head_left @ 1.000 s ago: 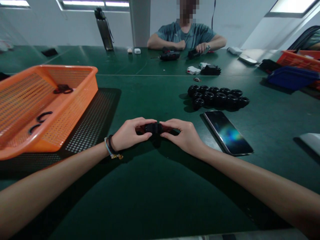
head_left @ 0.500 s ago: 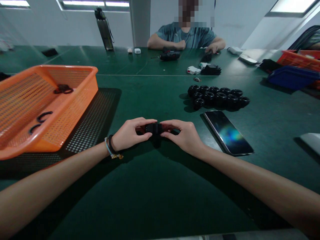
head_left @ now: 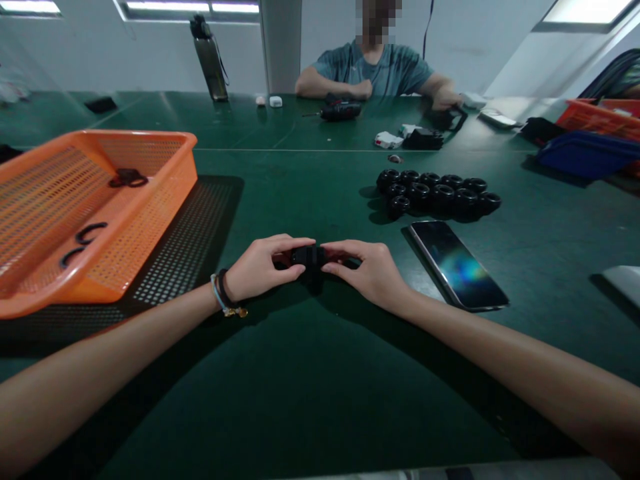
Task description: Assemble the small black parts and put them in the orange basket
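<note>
Just over the green table (head_left: 280, 373), both hands grip one small black part (head_left: 309, 256) from opposite sides. My left hand (head_left: 260, 267) pinches its left end between thumb and fingers; a bracelet circles that wrist. On the other end, my right hand (head_left: 370, 270) is closed the same way. The part looks blocky and dark, and its exact kind cannot be made out. Beyond my right hand stand several shiny black rings (head_left: 440, 193) in a cluster. A phone (head_left: 457, 263) lies to the right of that hand.
An orange basket (head_left: 165, 213) at left holds a few dark rings (head_left: 90, 232). Across the table sits a person (head_left: 373, 70), with a power drill (head_left: 341, 109) before them. A bottle (head_left: 210, 63) stands at the back; a blue bin (head_left: 587, 155) is at far right.
My hands and the black part stay practically still. Across the table, the other person's hand on the right side of the view has shifted rightward with a dark object.
</note>
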A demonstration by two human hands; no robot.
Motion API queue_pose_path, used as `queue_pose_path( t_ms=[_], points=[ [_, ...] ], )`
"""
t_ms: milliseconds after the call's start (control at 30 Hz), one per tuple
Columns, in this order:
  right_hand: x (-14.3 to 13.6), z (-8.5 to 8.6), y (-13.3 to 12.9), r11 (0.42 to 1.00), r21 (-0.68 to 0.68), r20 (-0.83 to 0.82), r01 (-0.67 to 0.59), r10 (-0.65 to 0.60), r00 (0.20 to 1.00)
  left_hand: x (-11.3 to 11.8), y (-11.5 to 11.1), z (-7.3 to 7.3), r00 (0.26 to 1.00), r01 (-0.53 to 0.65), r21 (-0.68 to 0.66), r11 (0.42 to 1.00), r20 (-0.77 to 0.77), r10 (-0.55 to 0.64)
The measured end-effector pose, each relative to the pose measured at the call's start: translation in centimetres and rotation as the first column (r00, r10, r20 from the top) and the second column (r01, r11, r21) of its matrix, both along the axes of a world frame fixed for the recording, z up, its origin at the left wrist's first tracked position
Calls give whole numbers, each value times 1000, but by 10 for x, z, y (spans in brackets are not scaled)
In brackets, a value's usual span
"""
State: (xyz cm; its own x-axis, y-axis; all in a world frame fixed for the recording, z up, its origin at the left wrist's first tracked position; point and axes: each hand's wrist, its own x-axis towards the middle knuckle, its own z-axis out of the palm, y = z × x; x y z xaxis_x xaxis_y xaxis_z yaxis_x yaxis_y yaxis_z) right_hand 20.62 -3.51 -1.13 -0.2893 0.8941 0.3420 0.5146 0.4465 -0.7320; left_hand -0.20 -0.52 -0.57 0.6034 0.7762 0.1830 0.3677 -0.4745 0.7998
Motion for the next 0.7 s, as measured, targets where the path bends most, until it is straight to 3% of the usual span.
queue_pose_path(
  t_ms=[700],
  points=[
    [2, -1, 0, 998, 59, 10, -29, 29, 1000, 0, 0, 0, 1000, 3, 19, 1000, -11, -3]
  ],
)
